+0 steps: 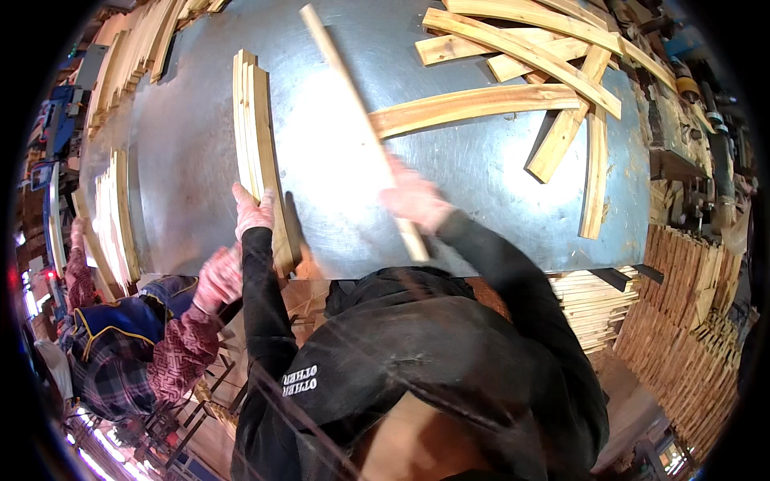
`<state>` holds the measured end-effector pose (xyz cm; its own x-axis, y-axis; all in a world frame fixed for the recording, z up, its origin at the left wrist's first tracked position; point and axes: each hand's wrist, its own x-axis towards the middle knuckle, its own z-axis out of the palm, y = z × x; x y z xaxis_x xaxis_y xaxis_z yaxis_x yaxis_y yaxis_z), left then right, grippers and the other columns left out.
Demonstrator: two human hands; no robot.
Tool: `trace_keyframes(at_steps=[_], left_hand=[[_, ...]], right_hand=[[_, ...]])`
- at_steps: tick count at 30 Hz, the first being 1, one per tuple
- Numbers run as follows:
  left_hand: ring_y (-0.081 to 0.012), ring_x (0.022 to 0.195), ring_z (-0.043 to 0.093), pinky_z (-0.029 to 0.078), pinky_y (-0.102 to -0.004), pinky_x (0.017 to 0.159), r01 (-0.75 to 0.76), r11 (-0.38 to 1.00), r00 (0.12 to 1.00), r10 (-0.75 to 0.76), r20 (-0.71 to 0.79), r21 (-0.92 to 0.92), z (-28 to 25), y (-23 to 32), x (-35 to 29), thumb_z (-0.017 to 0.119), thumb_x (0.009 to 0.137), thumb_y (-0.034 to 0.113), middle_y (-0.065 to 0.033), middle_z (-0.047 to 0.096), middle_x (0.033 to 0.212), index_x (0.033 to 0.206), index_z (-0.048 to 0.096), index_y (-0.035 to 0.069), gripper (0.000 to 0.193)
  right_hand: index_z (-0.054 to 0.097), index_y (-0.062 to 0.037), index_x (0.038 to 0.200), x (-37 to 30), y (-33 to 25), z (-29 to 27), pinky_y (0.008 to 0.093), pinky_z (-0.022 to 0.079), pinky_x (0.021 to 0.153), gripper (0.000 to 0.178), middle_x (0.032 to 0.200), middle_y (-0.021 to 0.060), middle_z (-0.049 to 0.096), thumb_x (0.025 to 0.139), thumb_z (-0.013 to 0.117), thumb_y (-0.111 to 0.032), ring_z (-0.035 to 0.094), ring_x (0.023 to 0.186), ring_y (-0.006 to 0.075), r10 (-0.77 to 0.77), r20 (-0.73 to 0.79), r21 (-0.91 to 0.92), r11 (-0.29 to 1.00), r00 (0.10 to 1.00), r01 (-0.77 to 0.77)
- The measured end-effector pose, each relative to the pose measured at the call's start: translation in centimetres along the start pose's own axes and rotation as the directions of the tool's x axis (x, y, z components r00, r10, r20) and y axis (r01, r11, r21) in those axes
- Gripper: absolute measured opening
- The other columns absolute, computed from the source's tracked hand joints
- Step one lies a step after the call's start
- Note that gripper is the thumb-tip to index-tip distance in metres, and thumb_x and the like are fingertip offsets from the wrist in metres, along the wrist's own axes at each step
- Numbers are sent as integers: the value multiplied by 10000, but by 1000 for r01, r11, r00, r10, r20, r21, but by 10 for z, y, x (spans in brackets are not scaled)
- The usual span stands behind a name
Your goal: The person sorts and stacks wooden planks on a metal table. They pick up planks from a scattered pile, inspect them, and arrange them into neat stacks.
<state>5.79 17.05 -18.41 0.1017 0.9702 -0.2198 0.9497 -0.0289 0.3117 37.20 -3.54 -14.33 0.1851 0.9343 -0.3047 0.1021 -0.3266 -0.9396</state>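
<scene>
My left hand lies over the near part of a small bundle of wooden strips, its thumb and fingers closed about their sides. The strips stand side by side, running away from me on the metal tabletop. My right hand, blurred by motion, is closed around the near part of a single long wooden strip. That strip slants away to the far left, and its upper part passes in front of one end of a curved board.
Loose boards lie crossed at the far right of the table. More strips line the left edge. A co-worker in a patterned sleeve is close on my left, one hand near my left forearm. Stacked wood stands at right.
</scene>
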Motion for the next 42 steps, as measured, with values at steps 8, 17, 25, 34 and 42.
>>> trace_keyframes(at_steps=[8, 17, 25, 34, 42], left_hand=[[-404, 1338, 417, 353, -436, 1094, 260, 965, 946, -261, 192, 29, -20, 20, -14, 790, 724, 468, -284, 397, 1443, 1517, 93, 15, 1149], [-375, 968, 626, 501, -476, 816, -790, 593, 594, 803, -50, 154, 2, 212, -41, 742, 736, 377, -221, 621, 1070, 1279, 518, 65, 665], [-127, 729, 596, 497, -269, 637, -86, 930, 500, 350, 792, -356, -9, 146, -21, 725, 855, 223, -34, 655, 849, 1183, 603, 66, 384], [-215, 880, 657, 528, -281, 781, 328, 896, 922, -233, 310, -301, -54, 50, -56, 763, 804, 211, -114, 699, 969, 1214, 550, 22, 499], [-387, 1089, 596, 510, -470, 861, 32, 912, 911, 141, -387, 408, -26, 50, -57, 726, 815, 412, -209, 575, 1242, 1135, 552, 38, 523]], right_hand=[[471, 2, 1356, 105, -50, 79, 457, 425, 1023, 574, 1195, 252, 589, 884, 522, -321, 580, 1133, 360, 53, 454, -517, 829, 889, 214], [441, -83, 1415, 106, -22, -127, 426, 381, 1084, 698, 1176, 170, 618, 834, 684, -386, 582, 1145, 319, 129, 412, -898, 225, 902, 378], [397, -33, 1405, 125, 9, -366, 447, 404, 1055, 810, 1263, 215, 538, 787, 702, -459, 514, 1197, 370, -362, -273, -961, 68, 892, -266], [284, -102, 1471, 116, 76, -350, 516, 442, 981, 860, 1265, 245, 551, 781, 719, -375, 559, 1150, 437, 70, -422, -904, 35, 904, -425], [602, -114, 1231, 103, 67, -239, 376, 501, 791, 392, 1027, 121, 672, 928, 555, -357, 623, 893, 255, 154, -37, -683, 717, 987, -137]])
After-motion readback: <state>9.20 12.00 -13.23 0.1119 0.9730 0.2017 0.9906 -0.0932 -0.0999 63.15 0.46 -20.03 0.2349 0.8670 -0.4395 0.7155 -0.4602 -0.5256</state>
